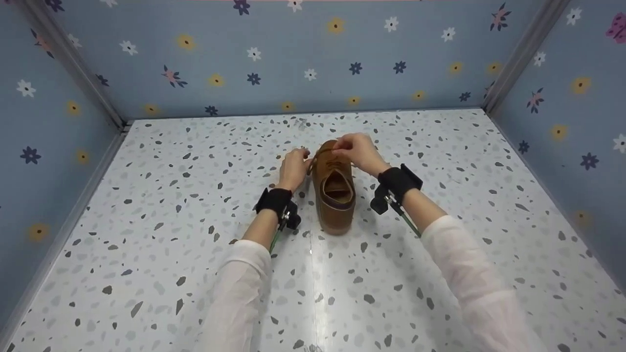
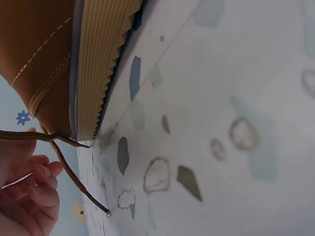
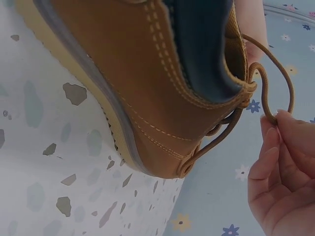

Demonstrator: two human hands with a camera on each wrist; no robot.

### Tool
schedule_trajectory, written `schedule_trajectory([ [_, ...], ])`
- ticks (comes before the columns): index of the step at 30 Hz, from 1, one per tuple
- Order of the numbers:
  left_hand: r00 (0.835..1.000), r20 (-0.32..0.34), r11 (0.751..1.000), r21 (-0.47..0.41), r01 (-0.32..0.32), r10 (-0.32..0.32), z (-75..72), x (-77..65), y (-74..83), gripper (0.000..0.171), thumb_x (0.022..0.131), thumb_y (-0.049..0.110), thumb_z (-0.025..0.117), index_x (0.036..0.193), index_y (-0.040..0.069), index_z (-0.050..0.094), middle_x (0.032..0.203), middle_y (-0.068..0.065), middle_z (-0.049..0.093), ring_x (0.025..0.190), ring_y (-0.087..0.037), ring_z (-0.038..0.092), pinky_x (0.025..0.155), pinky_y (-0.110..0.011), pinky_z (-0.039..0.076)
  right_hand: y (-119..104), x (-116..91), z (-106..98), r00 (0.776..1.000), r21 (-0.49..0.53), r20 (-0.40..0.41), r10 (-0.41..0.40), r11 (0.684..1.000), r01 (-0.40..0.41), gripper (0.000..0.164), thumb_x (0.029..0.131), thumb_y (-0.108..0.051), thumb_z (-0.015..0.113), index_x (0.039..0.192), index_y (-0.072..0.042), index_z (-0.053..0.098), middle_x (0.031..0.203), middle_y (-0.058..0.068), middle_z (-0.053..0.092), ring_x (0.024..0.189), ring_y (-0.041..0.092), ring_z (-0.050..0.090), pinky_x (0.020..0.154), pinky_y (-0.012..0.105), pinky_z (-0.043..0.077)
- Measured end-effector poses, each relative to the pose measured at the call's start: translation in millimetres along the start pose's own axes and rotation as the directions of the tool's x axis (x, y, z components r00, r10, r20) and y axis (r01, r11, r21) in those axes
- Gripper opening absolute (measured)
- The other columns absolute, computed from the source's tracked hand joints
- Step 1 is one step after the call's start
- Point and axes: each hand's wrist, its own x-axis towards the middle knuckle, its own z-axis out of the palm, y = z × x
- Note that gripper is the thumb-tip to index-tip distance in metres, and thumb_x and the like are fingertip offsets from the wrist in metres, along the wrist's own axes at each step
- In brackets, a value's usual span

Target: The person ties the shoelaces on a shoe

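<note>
A brown lace-up shoe [image 1: 335, 215] stands upright on the speckled surface, its toe pointing away and its stitched side [image 3: 142, 98] filling much of the right wrist view. My right hand [image 1: 359, 150] is over the toe end, pinching a loop of the brown shoelace [image 3: 290, 88] between thumb and fingertip. Beside the shoe's left side is my left hand [image 1: 293, 168], its fingers [image 2: 42, 184] loosely bent. Brown lace [image 2: 69, 169] crosses close in front of that hand, and two lace ends hang near the sole [image 2: 106, 59].
The white surface [image 1: 161, 254] has grey speckles and a seam running down its middle. Blue flowered panels [image 1: 303, 54] enclose the back and both sides. Black wrist straps with small cameras [image 1: 398, 186] sit on both forearms, below which come white sleeves [image 1: 239, 293].
</note>
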Motion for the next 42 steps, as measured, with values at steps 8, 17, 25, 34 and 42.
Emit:
schedule_trajectory([
  [8, 0.999, 0.031, 0.999, 0.028, 0.016, -0.017, 9.8, 2.2, -3.8, 0.021, 0.069, 0.015, 0.049, 0.090, 0.012, 0.049, 0.070, 0.004, 0.050, 0.055, -0.007, 0.045, 0.048, -0.022, 0.034, 2.0, 0.2, 1.1, 1.000, 0.015, -0.004, 0.003, 1.000, -0.003, 0.011, 0.064, -0.013, 0.054, 0.072, -0.006, 0.055, 0.066, 0.002, 0.051, 0.057, 0.009, 0.046, 0.050, 0.019, 0.036],
  [17, 1.000, -0.010, 0.997, -0.081, -0.019, 0.018, -12.2, -8.6, 2.9, 0.011, 0.071, 0.014, 0.048, 0.075, 0.009, 0.057, 0.067, 0.001, 0.052, 0.056, -0.010, 0.046, 0.049, -0.023, 0.034, 2.5, -1.8, 0.9, 1.000, -0.015, 0.010, 0.007, 1.000, -0.006, 0.011, 0.066, -0.017, 0.053, 0.073, -0.008, 0.054, 0.067, 0.001, 0.051, 0.059, 0.010, 0.046, 0.050, 0.020, 0.035],
  [25, 0.992, -0.118, 0.994, -0.096, -0.052, 0.041, -33.2, -7.4, 10.4, 0.010, 0.070, 0.015, 0.047, 0.069, 0.011, 0.055, 0.061, 0.004, 0.047, 0.054, -0.008, 0.042, 0.048, -0.022, 0.033, 1.2, -0.4, 2.5, 1.000, -0.016, 0.013, -0.001, 1.000, 0.002, 0.013, 0.067, -0.016, 0.052, 0.075, -0.007, 0.055, 0.068, 0.000, 0.051, 0.059, 0.008, 0.045, 0.052, 0.020, 0.035],
  [34, 0.976, -0.189, 0.975, -0.173, -0.140, 0.106, -61.4, -14.5, 31.0, 0.007, 0.070, 0.013, 0.046, 0.068, 0.010, 0.052, 0.061, 0.004, 0.045, 0.053, -0.007, 0.040, 0.047, -0.021, 0.031, 0.9, 0.1, 4.6, 1.000, -0.013, 0.000, 0.018, 1.000, -0.018, 0.012, 0.066, -0.017, 0.053, 0.074, -0.008, 0.056, 0.068, 0.000, 0.051, 0.058, 0.008, 0.045, 0.053, 0.021, 0.035],
  [42, 0.966, -0.212, 0.967, -0.177, -0.186, 0.147, -86.4, -33.4, 45.3, 0.007, 0.069, 0.008, 0.045, 0.067, 0.008, 0.052, 0.060, 0.002, 0.045, 0.050, -0.008, 0.040, 0.045, -0.021, 0.031, 2.7, -0.9, 3.0, 0.999, -0.030, 0.000, 0.034, 0.999, -0.034, 0.014, 0.065, -0.020, 0.053, 0.074, -0.009, 0.056, 0.068, -0.001, 0.051, 0.057, 0.008, 0.045, 0.050, 0.021, 0.035],
])
